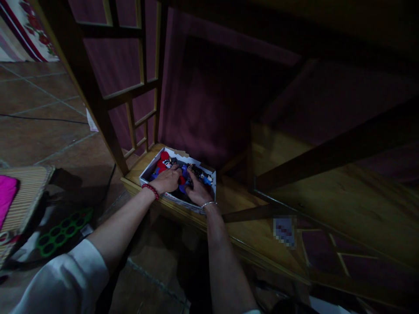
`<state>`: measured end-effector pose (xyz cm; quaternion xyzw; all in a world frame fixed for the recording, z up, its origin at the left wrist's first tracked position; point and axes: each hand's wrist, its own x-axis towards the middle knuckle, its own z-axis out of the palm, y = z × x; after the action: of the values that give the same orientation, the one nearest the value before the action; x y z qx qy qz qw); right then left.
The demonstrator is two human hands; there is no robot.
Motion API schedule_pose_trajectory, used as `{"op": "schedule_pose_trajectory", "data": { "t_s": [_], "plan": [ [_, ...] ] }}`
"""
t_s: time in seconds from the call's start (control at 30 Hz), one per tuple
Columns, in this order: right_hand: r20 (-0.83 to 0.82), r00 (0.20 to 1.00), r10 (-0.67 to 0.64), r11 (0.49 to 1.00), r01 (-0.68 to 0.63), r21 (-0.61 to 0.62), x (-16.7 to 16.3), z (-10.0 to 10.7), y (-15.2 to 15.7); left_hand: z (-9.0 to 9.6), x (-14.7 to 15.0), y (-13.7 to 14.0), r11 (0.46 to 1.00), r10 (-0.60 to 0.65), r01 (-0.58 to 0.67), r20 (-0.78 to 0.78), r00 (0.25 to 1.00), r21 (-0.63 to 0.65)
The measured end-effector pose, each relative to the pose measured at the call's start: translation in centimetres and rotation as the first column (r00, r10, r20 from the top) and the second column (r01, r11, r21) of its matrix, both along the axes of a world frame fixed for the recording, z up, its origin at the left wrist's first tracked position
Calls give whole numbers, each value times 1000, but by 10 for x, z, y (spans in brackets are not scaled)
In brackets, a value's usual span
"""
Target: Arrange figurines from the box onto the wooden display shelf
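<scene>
A white cardboard box (143, 179) rests on the wooden shelf, filled with a jumble of small items in red, blue, black and white. Among them a red piece (164, 155) shows at the far left and a light blue and white piece (207, 179) at the right. My left hand (167, 179), with a red bead bracelet at the wrist, lies over the items in the left and middle of the box, fingers stretched forward. Beside it my right hand (198, 191), wearing a silver bracelet, reaches in from the right edge, thumb and forefinger apart. Their fingertips touch the items; I see nothing gripped.
A wooden lattice panel (126, 97) rises left of the box. Right of it, the wooden shelf (240, 192) continues under slanted beams. On the tiled floor (36, 100) lie a cable and a green frame with round holes (63, 232). A bright pink cloth (6, 194) lies on a striped mat (32, 187).
</scene>
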<state>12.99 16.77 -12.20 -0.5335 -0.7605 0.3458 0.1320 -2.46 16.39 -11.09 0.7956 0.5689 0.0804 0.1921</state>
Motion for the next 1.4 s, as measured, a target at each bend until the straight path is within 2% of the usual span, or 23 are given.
{"op": "schedule_pose_trajectory", "data": {
  "t_s": [0.2, 0.33, 0.53, 0.73, 0.83, 1.07, 1.27, 1.4],
  "plan": [
    [-165, 986, 10, 1000, -7, 19, 2, -6, -1, 1, 0, 0, 992, 122, -122, 2, 992, -3],
    [-234, 972, -27, 999, 33, 22, 0, -6, -2, 5, 0, 0, 988, 152, -152, 45, 987, 8],
    [-245, 969, 3, 1000, -4, -3, -2, -5, -3, 3, -2, 2, 995, 98, -99, 86, 991, 6],
    [-286, 958, -12, 999, -2, -49, -1, -3, -4, 5, -5, 5, 994, 107, -103, 250, 962, -30],
    [-307, 951, 36, 999, -44, -18, -2, 0, -6, 6, -4, 5, 996, 72, -46, 382, 921, -77],
    [-15, 998, 68, 984, -64, 169, 8, 2, -10, -2, 9, -2, 984, 7, 73, 448, 894, -161],
    [259, 966, -20, 978, -35, 205, 14, 11, -14, -4, 8, -3, 999, -54, 54, 207, 977, 6],
    [319, 947, -42, 973, -34, 229, 14, 10, -16, 0, 1, -3, 999, 35, -38, 118, 992, 28]
  ]
}}
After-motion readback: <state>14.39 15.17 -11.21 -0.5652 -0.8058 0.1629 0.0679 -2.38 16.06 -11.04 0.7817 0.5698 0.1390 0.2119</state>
